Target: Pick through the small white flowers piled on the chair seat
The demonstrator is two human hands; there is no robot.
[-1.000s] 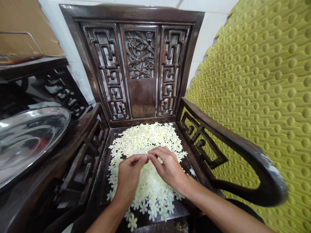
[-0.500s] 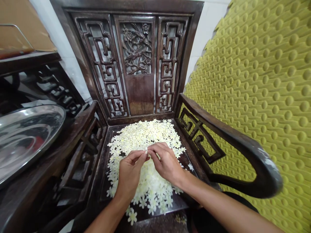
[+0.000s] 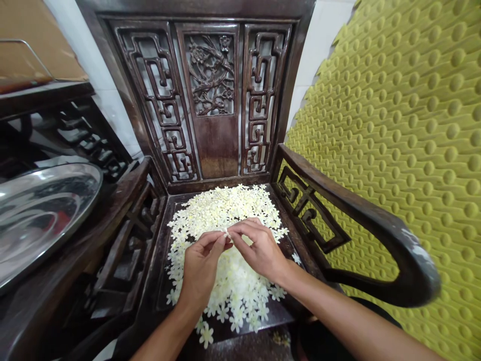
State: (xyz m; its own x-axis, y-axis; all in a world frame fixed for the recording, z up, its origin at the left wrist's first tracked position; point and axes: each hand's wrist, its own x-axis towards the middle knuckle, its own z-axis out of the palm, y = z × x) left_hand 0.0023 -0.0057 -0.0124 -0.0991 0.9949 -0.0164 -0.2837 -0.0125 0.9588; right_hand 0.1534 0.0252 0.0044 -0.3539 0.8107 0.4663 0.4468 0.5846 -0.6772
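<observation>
A heap of small white, cream-centred flowers (image 3: 225, 210) covers most of the seat of a dark carved wooden armchair (image 3: 212, 145). My left hand (image 3: 201, 265) and my right hand (image 3: 261, 250) hover just above the heap. Their fingertips meet around one tiny white flower (image 3: 226, 234), pinched between them. The flower is mostly hidden by my fingers. A few loose blossoms lie apart from the heap near the front of the seat.
A shiny steel tray (image 3: 41, 215) rests on a dark wooden piece to the left of the chair. A curved armrest (image 3: 356, 210) runs along the right, beside a yellow-green dimpled foam sheet (image 3: 394, 125). White tiles (image 3: 319, 65) stand behind.
The view has tilted slightly down, so the chair sits higher in the frame. My fingertips stay together over the heap, still pinching the small flower.
</observation>
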